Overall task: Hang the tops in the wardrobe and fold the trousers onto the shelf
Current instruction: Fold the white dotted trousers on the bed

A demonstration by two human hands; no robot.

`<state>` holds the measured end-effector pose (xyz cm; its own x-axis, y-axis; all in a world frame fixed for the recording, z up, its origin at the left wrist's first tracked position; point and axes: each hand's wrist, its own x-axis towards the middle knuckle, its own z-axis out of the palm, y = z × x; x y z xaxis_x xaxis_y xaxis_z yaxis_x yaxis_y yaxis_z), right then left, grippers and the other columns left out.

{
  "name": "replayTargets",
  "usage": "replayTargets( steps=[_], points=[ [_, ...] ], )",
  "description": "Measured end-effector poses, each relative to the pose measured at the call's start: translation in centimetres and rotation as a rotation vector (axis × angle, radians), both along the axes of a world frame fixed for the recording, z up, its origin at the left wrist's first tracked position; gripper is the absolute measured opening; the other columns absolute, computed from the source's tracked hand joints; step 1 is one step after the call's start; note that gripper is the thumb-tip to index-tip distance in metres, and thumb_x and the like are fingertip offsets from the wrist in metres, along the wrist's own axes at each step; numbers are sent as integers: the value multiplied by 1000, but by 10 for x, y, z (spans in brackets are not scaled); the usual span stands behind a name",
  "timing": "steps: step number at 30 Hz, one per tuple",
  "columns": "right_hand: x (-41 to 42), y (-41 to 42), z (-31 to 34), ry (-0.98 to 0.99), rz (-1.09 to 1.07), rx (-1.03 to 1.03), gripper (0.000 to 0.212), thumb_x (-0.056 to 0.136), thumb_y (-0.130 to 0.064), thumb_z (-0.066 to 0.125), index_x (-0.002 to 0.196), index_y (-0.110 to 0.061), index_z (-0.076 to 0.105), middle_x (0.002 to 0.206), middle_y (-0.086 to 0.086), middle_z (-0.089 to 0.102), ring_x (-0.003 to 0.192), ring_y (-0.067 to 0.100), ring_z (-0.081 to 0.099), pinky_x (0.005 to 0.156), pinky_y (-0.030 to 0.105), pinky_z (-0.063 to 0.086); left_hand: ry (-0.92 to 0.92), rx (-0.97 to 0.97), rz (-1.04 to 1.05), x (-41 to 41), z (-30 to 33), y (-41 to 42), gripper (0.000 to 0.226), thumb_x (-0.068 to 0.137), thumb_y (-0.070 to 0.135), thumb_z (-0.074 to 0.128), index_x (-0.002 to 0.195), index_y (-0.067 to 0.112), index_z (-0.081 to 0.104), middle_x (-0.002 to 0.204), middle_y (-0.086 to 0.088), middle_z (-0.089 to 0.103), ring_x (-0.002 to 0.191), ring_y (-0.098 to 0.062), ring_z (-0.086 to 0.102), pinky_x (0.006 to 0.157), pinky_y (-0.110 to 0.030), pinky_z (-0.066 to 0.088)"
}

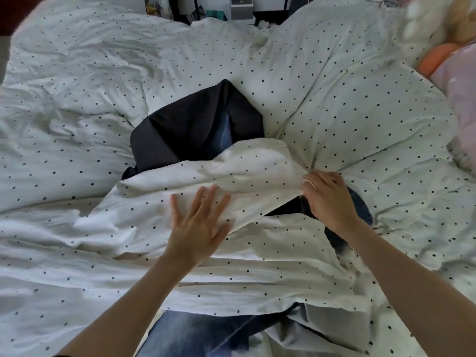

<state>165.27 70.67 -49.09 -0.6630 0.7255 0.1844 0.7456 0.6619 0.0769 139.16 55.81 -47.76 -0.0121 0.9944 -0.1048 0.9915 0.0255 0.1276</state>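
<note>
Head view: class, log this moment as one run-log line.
left hand: flat on duvet | right hand: pinching duvet fold | dark garment: partly covered on bed | jeans: partly covered | step: uncovering clothes

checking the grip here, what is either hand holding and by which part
The right hand pinches a bunched fold of the dotted duvet. The left hand lies flat on it, holding nothing.

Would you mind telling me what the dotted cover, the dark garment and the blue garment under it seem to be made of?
Dotted cover: probably woven cotton, matte, holding soft crumpled creases.
Dark garment: a smooth matte woven cloth, perhaps suiting, lying in broad flat folds; fibre unclear.
Blue garment: likely denim, judging by its mottled faded blue; little of it shows.
</note>
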Motion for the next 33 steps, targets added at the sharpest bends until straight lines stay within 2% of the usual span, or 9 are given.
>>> replayTargets(
  steps=[3,7,14,18,21,23,25,29,33],
  points=[
    [25,-23,-16,-74,-130,-113,22,63,5,76,82,-4,68,91,13,69,91,32,66,76,45,52,129,-138,-45,11,-18,3,70,87,69,15,149,37,6,158,-3,-7,145,-29,-8,103,-69,-6],
    [35,-55,-40,-49,-457,-434,34,95,-21,49,128,-14,48,140,5,44,126,26,44,98,43,39,149,-169,-40,19,-27,-1,68,89,66,19,148,39,-3,156,0,-19,143,-27,-18,105,-65,-12],
    [33,-141,-36,103,-281,-626,51,98,-38,40,143,-14,35,154,6,26,140,21,28,111,41,29,-27,-216,-168,42,-7,-61,60,93,58,19,148,37,6,156,0,-14,143,-23,-16,112,-56,-14],
    [48,-198,-30,106,-169,-634,64,87,-44,61,139,-10,45,148,9,37,136,25,36,107,45,35,-56,-233,-267,56,-1,-107,60,87,60,40,141,32,39,158,-5,8,145,-26,-3,112,-56,-9],
    [60,-210,-34,5,-270,-628,44,87,-29,62,128,-14,55,140,6,48,131,24,43,104,42,33,-43,-139,-230,56,8,-110,49,81,50,64,121,21,62,141,-13,45,133,-33,39,110,-57,20],
    [62,-208,-32,74,-367,-530,28,79,-15,71,105,-6,68,114,11,66,111,31,58,93,45,39,-11,-130,-144,46,16,-108,43,87,45,59,123,21,59,136,-6,49,125,-27,47,108,-47,27],
    [62,-208,-28,145,-398,-451,24,66,-7,79,87,0,70,90,15,70,91,35,65,83,48,43,61,-214,-77,31,20,-111,44,94,41,47,137,31,41,147,3,34,132,-20,36,109,-41,22],
    [65,-204,-9,273,-550,-381,21,70,5,66,91,-1,67,77,16,68,79,33,65,88,44,38,217,-321,-57,20,36,-113,33,95,29,45,127,31,48,138,3,41,128,-17,36,105,-40,28],
    [72,-187,23,331,-531,-193,10,79,3,61,85,-1,68,64,15,65,63,33,64,79,42,40,90,-153,-24,23,58,-107,17,95,20,45,104,23,58,110,7,61,105,-15,57,94,-30,33]
  ],
)
